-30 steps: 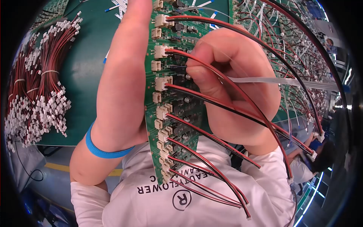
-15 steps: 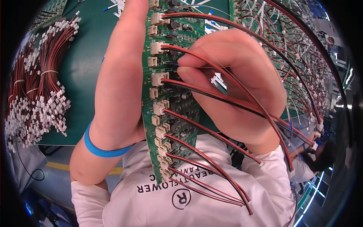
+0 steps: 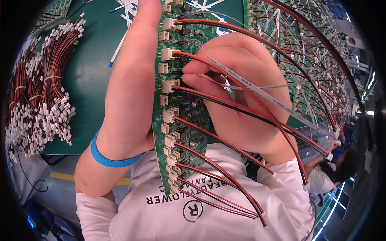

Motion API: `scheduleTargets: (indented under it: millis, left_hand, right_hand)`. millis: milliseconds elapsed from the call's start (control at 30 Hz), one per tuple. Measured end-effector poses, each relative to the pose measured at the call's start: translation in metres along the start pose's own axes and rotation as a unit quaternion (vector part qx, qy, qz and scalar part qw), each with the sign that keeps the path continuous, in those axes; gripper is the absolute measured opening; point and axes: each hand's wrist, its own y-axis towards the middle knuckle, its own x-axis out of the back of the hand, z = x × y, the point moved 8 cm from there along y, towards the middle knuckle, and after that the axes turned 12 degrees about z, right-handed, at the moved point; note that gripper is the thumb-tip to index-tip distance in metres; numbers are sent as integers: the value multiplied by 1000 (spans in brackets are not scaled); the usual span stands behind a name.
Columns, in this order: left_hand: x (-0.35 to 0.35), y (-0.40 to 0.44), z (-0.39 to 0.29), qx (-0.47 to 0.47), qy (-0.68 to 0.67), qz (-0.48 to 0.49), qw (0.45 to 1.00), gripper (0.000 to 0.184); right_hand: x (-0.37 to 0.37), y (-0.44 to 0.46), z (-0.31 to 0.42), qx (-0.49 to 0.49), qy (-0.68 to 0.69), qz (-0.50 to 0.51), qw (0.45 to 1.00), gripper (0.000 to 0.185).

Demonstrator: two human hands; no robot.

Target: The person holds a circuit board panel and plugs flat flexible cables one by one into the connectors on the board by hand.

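Observation:
My left hand (image 3: pixel 130 76) lies along the left edge of a long green circuit board (image 3: pixel 187 108), gripping it; its fingers are mostly hidden behind the board. Cream sockets (image 3: pixel 169 86) line that edge, several with red-and-black wire leads (image 3: pixel 225 138) plugged in and trailing right. My right hand (image 3: pixel 249 92) is over the board's middle, thumb and forefinger pinched on a thin white flat ribbon cable (image 3: pixel 277 86). The cable's end at the fingertips is hidden. A printed stretch of white flat cable (image 3: pixel 261 94) crosses in front of this hand.
Bundled red-and-black wires with white plugs (image 3: pixel 52 80) lie at left on the green table (image 3: pixel 90 52). Loose white flat cables with blue ends (image 3: pixel 118 48) lie at the back. Wired boards (image 3: pixel 297 44) fill the right side. Another person (image 3: pixel 325 168) is at far right.
My right hand has shifted slightly left and down, its pinch still closed. The printed flat cable now shows broadside across it. The board's upper part has moved slightly down and right.

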Motion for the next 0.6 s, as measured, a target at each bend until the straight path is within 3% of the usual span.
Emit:
scheduleTargets:
  millis: [133, 300, 600]
  left_hand:
    - [0, 2, 0, 2, 0, 2, 1000, 60]
    - [1, 4, -2, 1, -3, 9, 1000, 60]
    - [0, 7, -2, 4, 2, 9, 1000, 62]
  right_hand:
    - [0, 5, 6, 2, -76, 15, 997, 17]
    - [-7, 4, 1, -42, -78, 26, 996, 18]
    - [-8, 4, 0, -32, -48, 20, 998, 17]
